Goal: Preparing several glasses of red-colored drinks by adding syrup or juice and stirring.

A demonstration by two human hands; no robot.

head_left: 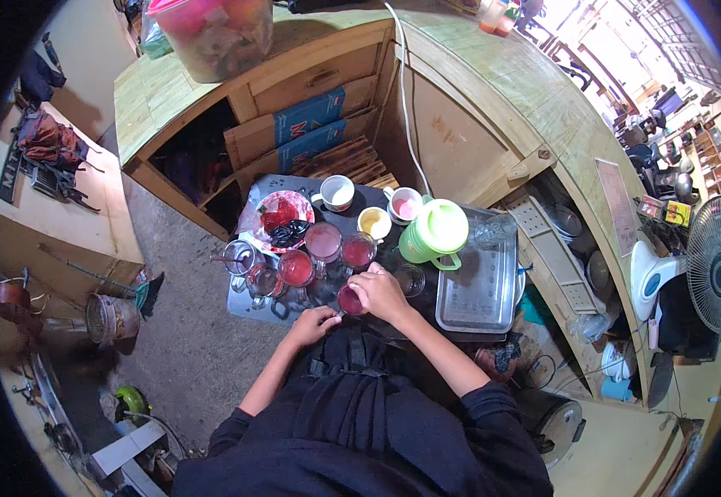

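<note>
A glass mug of dark red liquid (350, 301) stands at the near edge of a low dark table (249, 305). My left hand (314, 325) is closed at its near left side, fingers pinching what looks like the mug's handle. My right hand (379, 292) is over its rim, fingertips pinched together; whatever they hold is hidden. Just beyond are glass mugs with red drink (296, 268), pink drink (323, 241) and dark red drink (359, 249). At the left, a clear glass (239, 257) has a spoon in it. An emptier glass (411, 280) stands right of my right hand.
A green lidded pitcher (435, 234) and a metal tray (476, 286) stand at the right. White cups (337, 193) sit at the back, near a plate with red food and black plastic (280, 217). A wooden counter (452, 99) curves around the table; a fan (713, 265) is far right.
</note>
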